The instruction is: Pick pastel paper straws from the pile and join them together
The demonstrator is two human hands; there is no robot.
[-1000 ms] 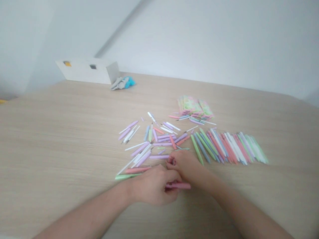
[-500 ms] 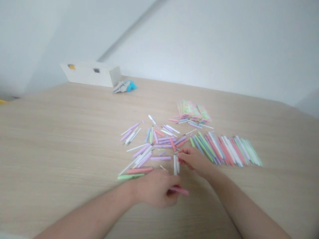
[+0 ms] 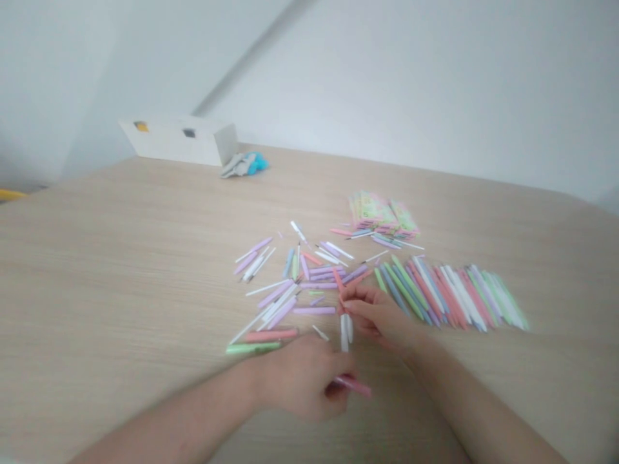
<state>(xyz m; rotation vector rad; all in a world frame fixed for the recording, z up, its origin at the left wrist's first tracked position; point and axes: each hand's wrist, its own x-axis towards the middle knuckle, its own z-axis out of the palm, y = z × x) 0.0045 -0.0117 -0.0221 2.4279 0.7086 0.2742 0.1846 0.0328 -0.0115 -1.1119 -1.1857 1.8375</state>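
Note:
My left hand (image 3: 309, 377) is closed round a pink pen barrel (image 3: 355, 386), whose end sticks out past the fingers to the right. My right hand (image 3: 380, 316) pinches a coral pen barrel (image 3: 337, 278) between thumb and fingers at its near end. Below those fingertips lie white pen pieces (image 3: 344, 334), partly covered by the hands. To the left are loose purple barrels (image 3: 314, 310), thin white refills (image 3: 265, 285), a coral barrel (image 3: 271, 335) and a green one (image 3: 254, 348). Blur hides the finer details.
A slanted row of pastel pens (image 3: 449, 293) lies at the right. Behind the loose parts sits a stack of printed packets (image 3: 382, 214). A white box (image 3: 176, 143) stands at the back left near the wall, with a grey and blue crumpled cloth-like item (image 3: 244, 165) beside it.
My right fingertips have closed on the near end of the coral barrel. My left hand still holds the pink barrel, slightly lower in view. The view has shifted a little.

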